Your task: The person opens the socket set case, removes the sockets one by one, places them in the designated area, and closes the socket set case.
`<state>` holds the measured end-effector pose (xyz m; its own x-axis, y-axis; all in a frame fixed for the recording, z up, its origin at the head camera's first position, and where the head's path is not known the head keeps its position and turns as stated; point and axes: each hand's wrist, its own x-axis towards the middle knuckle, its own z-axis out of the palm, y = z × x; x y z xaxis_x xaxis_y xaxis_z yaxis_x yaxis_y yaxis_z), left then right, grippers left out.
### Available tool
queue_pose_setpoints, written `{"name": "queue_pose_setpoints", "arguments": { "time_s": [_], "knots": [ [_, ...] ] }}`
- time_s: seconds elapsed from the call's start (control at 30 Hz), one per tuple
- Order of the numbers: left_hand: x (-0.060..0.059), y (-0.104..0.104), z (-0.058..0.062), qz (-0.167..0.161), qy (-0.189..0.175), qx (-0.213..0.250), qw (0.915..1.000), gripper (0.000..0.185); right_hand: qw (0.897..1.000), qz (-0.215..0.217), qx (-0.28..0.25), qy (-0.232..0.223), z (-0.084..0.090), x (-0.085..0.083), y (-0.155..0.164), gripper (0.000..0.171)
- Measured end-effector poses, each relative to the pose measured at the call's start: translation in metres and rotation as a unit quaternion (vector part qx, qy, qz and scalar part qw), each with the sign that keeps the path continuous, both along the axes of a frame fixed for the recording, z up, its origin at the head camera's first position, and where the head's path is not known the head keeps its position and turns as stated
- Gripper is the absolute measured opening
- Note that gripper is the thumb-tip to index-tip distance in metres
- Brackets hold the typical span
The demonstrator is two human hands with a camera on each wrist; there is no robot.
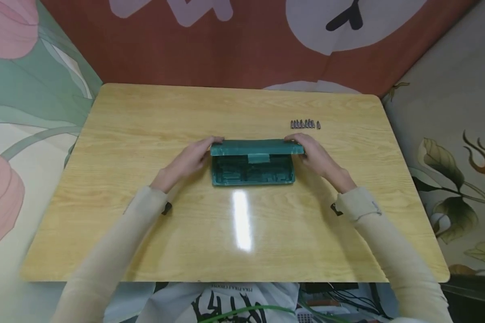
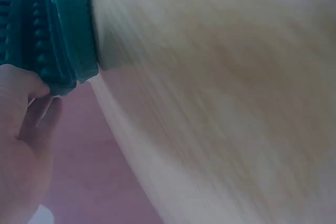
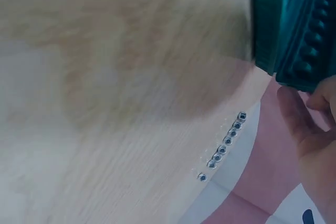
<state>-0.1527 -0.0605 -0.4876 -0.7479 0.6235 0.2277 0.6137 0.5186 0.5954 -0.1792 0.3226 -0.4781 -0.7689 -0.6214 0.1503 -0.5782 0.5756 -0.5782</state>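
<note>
A green case is held by its lid at mid-tabletop.

On the tabletop (image 1: pixel 145 233), the green case (image 1: pixel 252 169) lies at the centre with its lid (image 1: pixel 252 147) partly raised. The lid's ends are gripped by the left hand (image 1: pixel 187 162) and right hand (image 1: pixel 317 157); whether it is being opened or closed cannot be told. An even swing on both ends is called for. A row of bits (image 1: pixel 305 124) lies well behind.

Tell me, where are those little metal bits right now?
In the head view, the metal bits lie in a short row on the wooden table, beyond the right hand and green case.
</note>
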Motion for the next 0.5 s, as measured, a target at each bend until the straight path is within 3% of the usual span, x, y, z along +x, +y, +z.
{"name": "queue_pose_setpoints", "arguments": {
  "time_s": [0.1,0.2,0.37,0.5],
  "knots": [
    [0.008,-0.002,0.001,-0.028,0.014,-0.024,0.9992,0.056,0.998,0.028,0.044,0.023,0.0,0.009,0.006,0.068],
    [0.016,-0.001,0.003,-0.043,0.015,-0.041,0.9981,0.052,0.996,0.042,0.08,0.022,0.002,0.016,0.009,0.064],
    [0.026,0.007,0.006,-0.03,0.011,-0.077,0.9965,0.034,0.993,0.026,0.112,-0.019,0.009,0.025,-0.008,0.038],
    [0.031,0.019,0.007,-0.019,-0.001,-0.097,0.9951,0.027,0.987,0.012,0.148,-0.052,0.016,0.038,-0.027,0.04]
  ]
}}
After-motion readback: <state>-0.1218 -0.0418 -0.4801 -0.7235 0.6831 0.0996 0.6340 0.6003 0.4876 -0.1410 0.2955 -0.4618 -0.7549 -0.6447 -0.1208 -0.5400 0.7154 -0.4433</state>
